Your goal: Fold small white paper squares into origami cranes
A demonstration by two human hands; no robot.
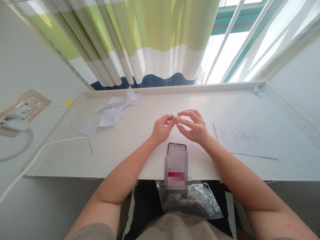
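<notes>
Over the middle of the white desk (pixel 140 143), my left hand (pixel 162 128) pinches a small piece of folded white paper (pixel 174 114) between thumb and fingertips. My right hand (pixel 193 125) is at the paper's right side, its fingers spread and bent, with fingertips at or very near the paper. Whether those fingertips grip it or only touch it is hard to see. The paper's shape is small and partly covered by the fingers. A phone (pixel 177 148) lies below the hands at the desk's front edge, its screen mostly blurred out.
Several folded white papers (pixel 112 113) are piled at the back left. A printed sheet (pixel 246 140) lies on the right, and another folded paper (pixel 258 89) sits in the far right corner. A white cable (pixel 62 141) crosses the left side. Clear plastic (pixel 195 201) covers my lap.
</notes>
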